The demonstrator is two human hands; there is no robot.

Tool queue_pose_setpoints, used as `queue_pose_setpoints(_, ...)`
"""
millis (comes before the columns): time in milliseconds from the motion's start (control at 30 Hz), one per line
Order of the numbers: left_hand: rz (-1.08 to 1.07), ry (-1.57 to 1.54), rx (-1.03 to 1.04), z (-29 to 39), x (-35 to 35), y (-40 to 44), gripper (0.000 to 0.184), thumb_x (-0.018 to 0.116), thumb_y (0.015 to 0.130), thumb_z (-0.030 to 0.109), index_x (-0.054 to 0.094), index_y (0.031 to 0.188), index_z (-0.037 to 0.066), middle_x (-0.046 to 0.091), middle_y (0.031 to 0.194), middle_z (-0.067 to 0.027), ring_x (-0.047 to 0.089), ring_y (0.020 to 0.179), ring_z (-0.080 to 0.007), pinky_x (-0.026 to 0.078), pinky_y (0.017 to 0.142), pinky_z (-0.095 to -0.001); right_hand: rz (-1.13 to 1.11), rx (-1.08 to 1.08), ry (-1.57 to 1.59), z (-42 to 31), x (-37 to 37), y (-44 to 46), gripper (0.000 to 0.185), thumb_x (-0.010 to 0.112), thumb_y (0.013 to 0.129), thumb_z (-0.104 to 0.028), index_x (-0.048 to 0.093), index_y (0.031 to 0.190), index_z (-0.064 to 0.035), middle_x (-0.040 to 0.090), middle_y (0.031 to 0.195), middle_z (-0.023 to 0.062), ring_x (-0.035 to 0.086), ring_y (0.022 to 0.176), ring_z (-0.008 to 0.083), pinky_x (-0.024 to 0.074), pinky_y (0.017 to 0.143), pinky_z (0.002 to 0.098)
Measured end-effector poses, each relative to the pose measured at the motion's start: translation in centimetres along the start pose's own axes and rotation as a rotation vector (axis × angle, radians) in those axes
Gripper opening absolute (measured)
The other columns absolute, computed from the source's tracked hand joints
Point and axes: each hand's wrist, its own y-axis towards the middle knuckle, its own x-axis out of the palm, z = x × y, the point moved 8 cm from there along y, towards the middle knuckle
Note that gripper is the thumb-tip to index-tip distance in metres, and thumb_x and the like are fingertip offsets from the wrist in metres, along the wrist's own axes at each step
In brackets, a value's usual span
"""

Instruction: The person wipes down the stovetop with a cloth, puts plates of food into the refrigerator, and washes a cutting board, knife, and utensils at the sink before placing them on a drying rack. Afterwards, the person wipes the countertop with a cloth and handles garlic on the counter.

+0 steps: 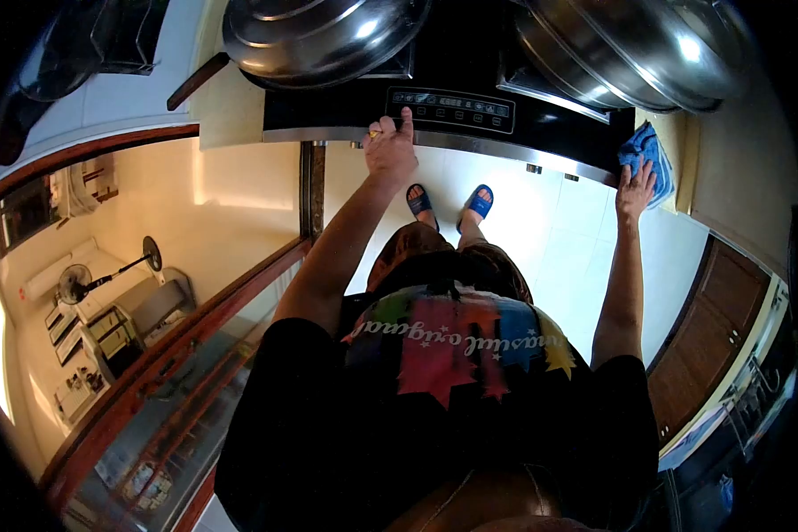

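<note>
My left hand (390,151) is at the front of the black cooktop (328,111), its index finger stretched toward the left end of the touch control panel (452,110). The other fingers of that hand are curled; a small yellow spot shows by them, too small to name. Whether the fingertip touches the glass I cannot tell. At the right end of the counter my right hand (635,184) rests on a blue cloth (649,160), fingers over it. The cloth hangs at the counter's edge.
A large metal pan (319,44) stands on the left burner, its dark handle (197,82) reaching left. More large metal cookware (629,53) sits on the right burner. A wood-framed glass partition (195,328) is on my left; a brown cabinet door (714,328) lies low on the right.
</note>
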Motion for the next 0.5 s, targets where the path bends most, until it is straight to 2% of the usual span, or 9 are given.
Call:
queue_pose_setpoints(33,0.001,0.000,0.004,0.0,0.2,0.5,0.069,0.056,0.077,0.017,0.030,0.141,0.012,0.043,0.112,-0.0168,0.042,0.104,-0.0304,0.034,0.087,-0.0418,0.002,0.003,-0.002,0.1,0.0,0.0,0.055,0.039,0.092,-0.048,0.032,0.141,-0.0234,0.028,0.147,0.0105,0.025,0.133,0.0381,0.0224,0.104,0.0546)
queue_pose_setpoints(100,-0.057,0.037,-0.004,0.0,0.7,1.0,0.069,0.058,0.079,0.025,0.031,0.141,0.016,0.043,0.110,-0.0164,0.042,0.106,-0.0331,0.036,0.087,-0.0456,0.014,-0.005,-0.001,-0.1,-0.1,0.0,0.055,0.039,0.092,-0.048,0.032,0.140,-0.0234,0.029,0.146,0.0106,0.025,0.133,0.0382,0.0231,0.103,0.0542)
queue_pose_setpoints(233,0.023,-0.002,0.075,2.1,0.0,0.6,0.066,0.057,0.079,0.024,0.033,0.140,0.019,0.044,0.108,-0.0147,0.042,0.104,-0.0317,0.036,0.085,-0.0442,0.027,-0.015,-0.009,-0.3,-0.2,-0.1,0.054,0.040,0.092,-0.048,0.033,0.140,-0.0232,0.029,0.146,0.0107,0.026,0.132,0.0389,0.0245,0.102,0.0553)
queue_pose_setpoints(333,0.018,-0.069,0.147,4.6,-0.1,0.0,0.070,0.057,0.074,0.014,0.035,0.140,0.026,0.046,0.105,-0.0145,0.044,0.099,-0.0302,0.035,0.084,-0.0429,0.023,-0.010,-0.005,-0.3,-0.1,-0.1,0.055,0.039,0.092,-0.049,0.033,0.140,-0.0229,0.028,0.146,0.0111,0.025,0.132,0.0392,0.0237,0.102,0.0568)
queue_pose_setpoints(433,0.060,-0.101,0.190,6.4,-1.3,0.0,0.069,0.056,0.075,0.012,0.035,0.140,0.026,0.047,0.104,-0.0147,0.044,0.098,-0.0299,0.034,0.083,-0.0428,0.015,-0.011,0.011,-0.4,-0.1,-0.2,0.055,0.038,0.092,-0.050,0.033,0.140,-0.0226,0.028,0.147,0.0116,0.025,0.133,0.0395,0.0225,0.102,0.0578)
queue_pose_setpoints(467,-0.003,-0.099,0.188,6.9,-1.4,0.0,0.068,0.055,0.076,0.007,0.036,0.140,0.021,0.047,0.108,-0.0140,0.043,0.101,-0.0260,0.030,0.085,-0.0384,0.009,-0.009,0.034,-0.4,-0.2,-0.2,0.056,0.038,0.092,-0.050,0.033,0.140,-0.0228,0.027,0.147,0.0114,0.024,0.133,0.0395,0.0219,0.103,0.0582)
queue_pose_setpoints(500,-0.002,-0.099,0.190,7.2,-1.1,0.2,0.068,0.055,0.076,0.007,0.036,0.140,0.021,0.047,0.108,-0.0140,0.043,0.101,-0.0260,0.030,0.085,-0.0384,0.011,-0.006,0.033,-0.4,-0.2,-0.3,0.056,0.038,0.092,-0.050,0.033,0.140,-0.0228,0.027,0.147,0.0114,0.024,0.133,0.0395,0.0219,0.103,0.0582)
